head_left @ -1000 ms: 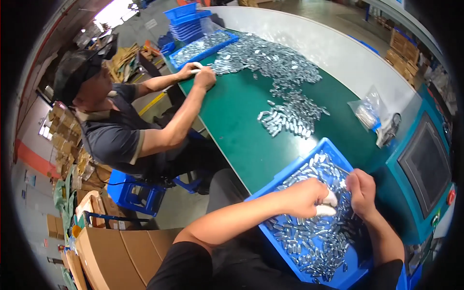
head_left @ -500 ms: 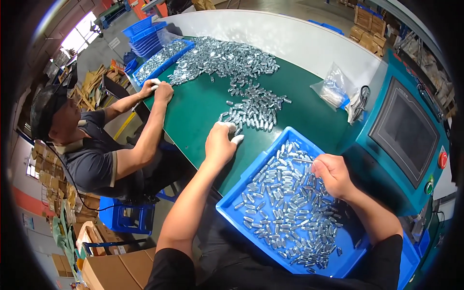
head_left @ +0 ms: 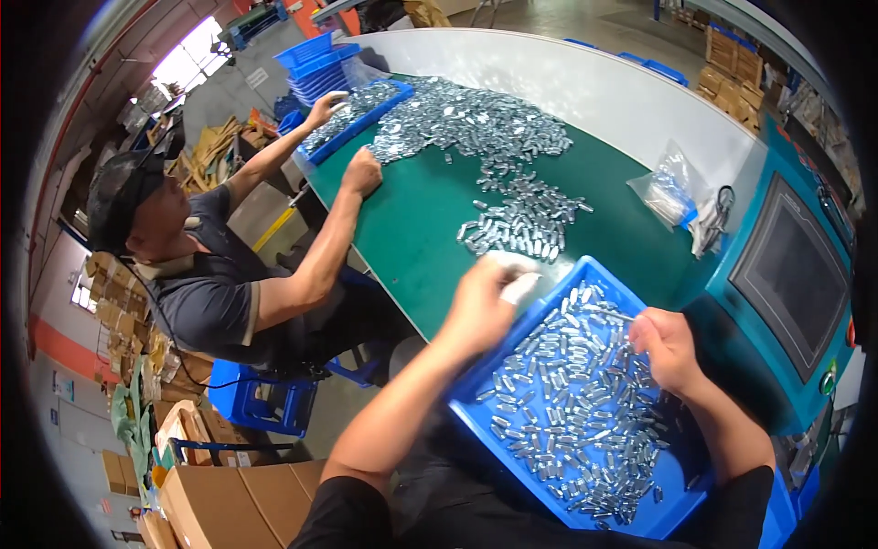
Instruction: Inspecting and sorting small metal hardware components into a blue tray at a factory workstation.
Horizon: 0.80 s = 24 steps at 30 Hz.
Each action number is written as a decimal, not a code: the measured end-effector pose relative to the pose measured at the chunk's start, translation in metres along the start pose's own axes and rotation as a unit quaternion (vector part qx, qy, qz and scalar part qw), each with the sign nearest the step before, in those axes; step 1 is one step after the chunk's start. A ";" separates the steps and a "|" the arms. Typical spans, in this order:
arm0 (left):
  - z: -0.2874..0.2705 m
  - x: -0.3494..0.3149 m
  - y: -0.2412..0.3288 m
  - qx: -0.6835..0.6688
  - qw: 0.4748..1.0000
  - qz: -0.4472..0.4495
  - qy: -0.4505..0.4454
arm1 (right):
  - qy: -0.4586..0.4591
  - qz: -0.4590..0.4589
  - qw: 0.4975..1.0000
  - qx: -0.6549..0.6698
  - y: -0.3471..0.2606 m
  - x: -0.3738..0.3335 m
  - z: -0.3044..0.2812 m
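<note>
My left hand [head_left: 483,297], with white coverings on its thumb and fingertips, is over the near-left rim of the blue tray [head_left: 555,512]. Its fingers are drawn together and blurred; what they hold is too small to make out. My right hand [head_left: 668,346] is closed round a thin metal rod [head_left: 607,313] that points left across the tray. Small shiny metal cylinders [head_left: 572,403] lie scattered inside. Beyond my left hand, a small heap of like cylinders [head_left: 526,226] rests on the green table [head_left: 402,233].
A co-worker [head_left: 219,247] sits at left, one hand over another blue tray [head_left: 357,119]. A large heap of metal pieces [head_left: 476,114] lies at the back. At right stand a teal machine with a screen [head_left: 786,274] and a plastic bag [head_left: 672,192]. A cardboard box [head_left: 229,503] is at lower left.
My left hand has moved from the small heap toward the tray's rim. The co-worker's hands have parted, one reaching over the far tray. The whole view has shifted slightly.
</note>
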<state>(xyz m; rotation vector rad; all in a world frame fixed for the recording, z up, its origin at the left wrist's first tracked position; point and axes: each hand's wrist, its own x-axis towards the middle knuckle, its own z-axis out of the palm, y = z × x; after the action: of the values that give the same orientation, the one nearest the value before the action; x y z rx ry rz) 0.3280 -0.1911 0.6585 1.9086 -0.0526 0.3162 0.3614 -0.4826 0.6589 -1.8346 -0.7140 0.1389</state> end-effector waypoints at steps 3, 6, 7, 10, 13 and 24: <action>0.030 -0.015 0.033 -0.154 0.984 -0.023 -0.084 | 0.010 0.038 0.998 0.052 -0.006 -0.003 -0.001; 0.053 -0.022 0.032 -0.237 0.959 -0.057 -0.145 | -0.010 0.031 0.998 0.049 -0.010 -0.001 -0.004; 0.054 -0.022 0.030 -0.201 0.967 -0.048 -0.148 | -0.026 0.031 0.998 0.048 -0.010 0.001 -0.005; 0.048 -0.024 0.027 -0.158 0.975 0.007 -0.154 | -0.049 0.042 0.998 0.022 -0.007 0.002 -0.002; 0.052 -0.029 0.022 -0.143 0.976 0.001 -0.167 | -0.054 0.030 0.998 -0.013 -0.010 0.002 0.003; 0.061 -0.038 0.028 -0.098 0.972 0.051 -0.209 | -0.136 0.183 0.968 0.105 -0.003 -0.014 0.014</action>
<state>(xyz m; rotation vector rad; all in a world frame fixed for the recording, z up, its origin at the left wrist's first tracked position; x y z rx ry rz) 0.2977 -0.2616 0.6550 1.7487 -0.4477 -0.0285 0.3429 -0.4777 0.6524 -1.7416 -0.5149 0.6939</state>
